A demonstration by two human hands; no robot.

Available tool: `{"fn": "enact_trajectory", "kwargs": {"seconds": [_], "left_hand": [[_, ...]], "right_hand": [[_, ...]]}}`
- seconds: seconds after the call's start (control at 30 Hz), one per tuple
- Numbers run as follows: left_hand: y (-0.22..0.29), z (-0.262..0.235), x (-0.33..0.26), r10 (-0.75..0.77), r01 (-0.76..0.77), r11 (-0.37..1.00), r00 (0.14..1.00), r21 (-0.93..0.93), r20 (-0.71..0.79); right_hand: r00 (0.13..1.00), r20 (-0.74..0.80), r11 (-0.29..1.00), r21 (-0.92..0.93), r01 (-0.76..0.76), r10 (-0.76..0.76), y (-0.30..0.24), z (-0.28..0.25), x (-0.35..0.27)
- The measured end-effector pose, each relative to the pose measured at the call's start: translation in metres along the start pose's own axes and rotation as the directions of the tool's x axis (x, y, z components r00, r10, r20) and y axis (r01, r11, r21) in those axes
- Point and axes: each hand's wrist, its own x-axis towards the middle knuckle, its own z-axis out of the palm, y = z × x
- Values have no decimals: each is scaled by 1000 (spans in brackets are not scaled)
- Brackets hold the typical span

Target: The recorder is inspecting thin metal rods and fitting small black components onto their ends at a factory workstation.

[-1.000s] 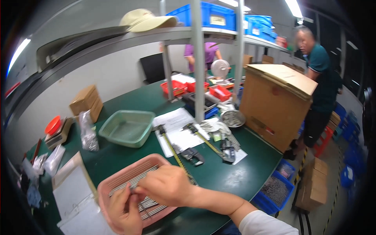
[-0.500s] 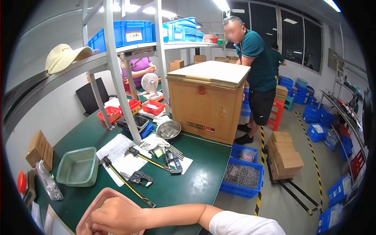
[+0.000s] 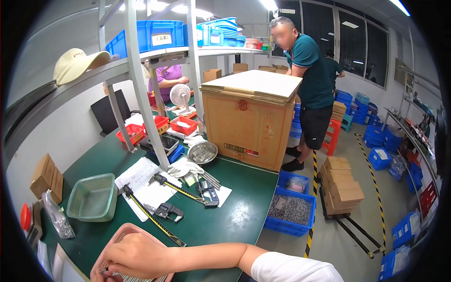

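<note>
At the lower left, my right hand [image 3: 136, 256] is over a pink plastic basket [image 3: 123, 229] with perforated walls. Its fingers are bent together, with a small dark metal pin [image 3: 104, 270] showing between them. Slim grey metal pins [image 3: 143, 278] lie in the basket, partly hidden under the hand and cut off by the frame's lower edge. My left hand does not show. Beyond the basket lie a long black-and-yellow caliper [image 3: 152, 218], a second caliper [image 3: 181, 190] and a small dark micrometer [image 3: 170, 212]. A larger micrometer [image 3: 208, 193] is farther off.
A green basket [image 3: 93, 197] and a clear bag of metal parts [image 3: 58, 218] stand at left. Papers [image 3: 141, 176], white gloves [image 3: 185, 168] and a metal bowl [image 3: 203, 152] lie toward the shelf post. A large carton [image 3: 244, 127] stands at the table's far edge, with a person beside it.
My right hand has shifted slightly up and left over the pink basket, and more of the metal pins show beneath it. The co-worker at the carton has barely moved.
</note>
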Motion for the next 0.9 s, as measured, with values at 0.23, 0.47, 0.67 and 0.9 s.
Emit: {"fn": "enact_trajectory", "kwargs": {"seconds": [0.23,0.47,0.67,0.9], "left_hand": [[-5,-1,-1,-64,51,990,993,-128,-100],[-8,2,-1,-50,43,996,995,-77,-91],[-6,-1,-4,-150,118,974,975,-193,-162],[16,6,14,-37,28,995,995,-93,-97]], "right_hand": [[974,213,995,-86,-58,75,6,5,-4],[997,60,998,-32,46,-44,4,0,-2],[999,-37,995,99,8,-4,-2,8,4],[998,54,1000,-22,-16,17,0,-5,5]]}}
